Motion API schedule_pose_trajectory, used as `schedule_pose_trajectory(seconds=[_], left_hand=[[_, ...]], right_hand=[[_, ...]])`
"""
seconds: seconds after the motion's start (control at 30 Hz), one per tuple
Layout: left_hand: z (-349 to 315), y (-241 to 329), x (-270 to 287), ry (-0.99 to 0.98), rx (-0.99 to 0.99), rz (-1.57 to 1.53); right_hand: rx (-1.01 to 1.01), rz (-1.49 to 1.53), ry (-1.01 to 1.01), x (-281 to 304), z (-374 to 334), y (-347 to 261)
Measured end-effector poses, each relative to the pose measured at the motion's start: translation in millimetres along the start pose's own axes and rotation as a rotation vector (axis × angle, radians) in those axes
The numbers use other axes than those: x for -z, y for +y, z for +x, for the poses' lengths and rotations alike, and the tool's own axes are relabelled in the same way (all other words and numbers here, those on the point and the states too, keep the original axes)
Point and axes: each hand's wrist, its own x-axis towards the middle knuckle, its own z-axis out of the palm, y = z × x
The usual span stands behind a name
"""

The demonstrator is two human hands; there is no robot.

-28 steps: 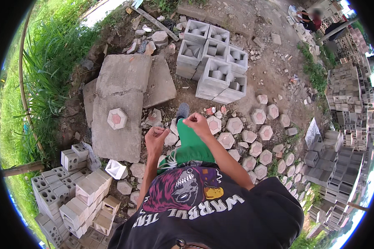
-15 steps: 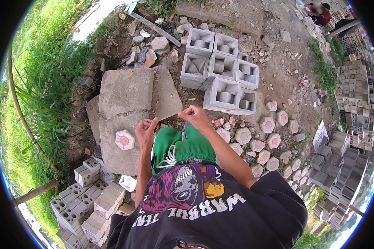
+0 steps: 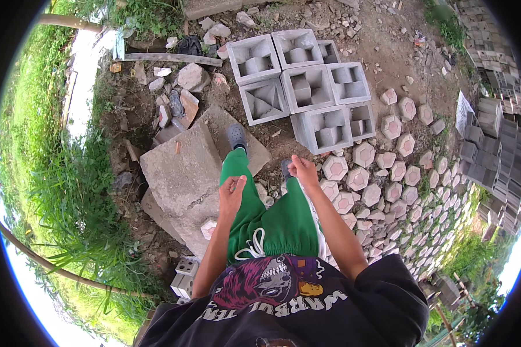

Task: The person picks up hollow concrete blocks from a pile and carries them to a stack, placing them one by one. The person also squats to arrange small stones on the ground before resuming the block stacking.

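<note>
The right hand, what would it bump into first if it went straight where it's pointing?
Probably the gray blocks: the right hand points toward them, up the picture. Its height is hard to tell, so it might pass over them.

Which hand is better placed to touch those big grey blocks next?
Probably the right hand: it appears just below the nearest hollow grey block in the picture, while the left hand is farther from it. Both hands look empty.

Grass (image 3: 69, 196) L; plank (image 3: 168, 57) nr rubble (image 3: 193, 77); white panel (image 3: 462, 112) R.
</note>
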Motion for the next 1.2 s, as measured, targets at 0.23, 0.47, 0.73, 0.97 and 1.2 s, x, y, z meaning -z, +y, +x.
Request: schedule_pose_trajectory(seconds=[0.23,0.47,0.73,0.97,1.2], left_hand=[[228,2,-8,-0.202,0.258,-0.180],[436,-44,-55,-0.196,0.293,0.019],[491,-73,-108,-0.080,0.063,-0.008],[485,-75,-114,-0.064,-0.137,0.050],[485,-78,-116,0.008,-0.009,-0.023]], right_hand=[[-0.129,0.113,0.318,-57,118,25],[-0.339,0.263,0.384,-109,234,70],[-0.162,0.598,0.539,-104,321,72],[-0.125,0.595,0.441,-82,347,88],[-0.113,0.636,0.493,-88,346,89]])
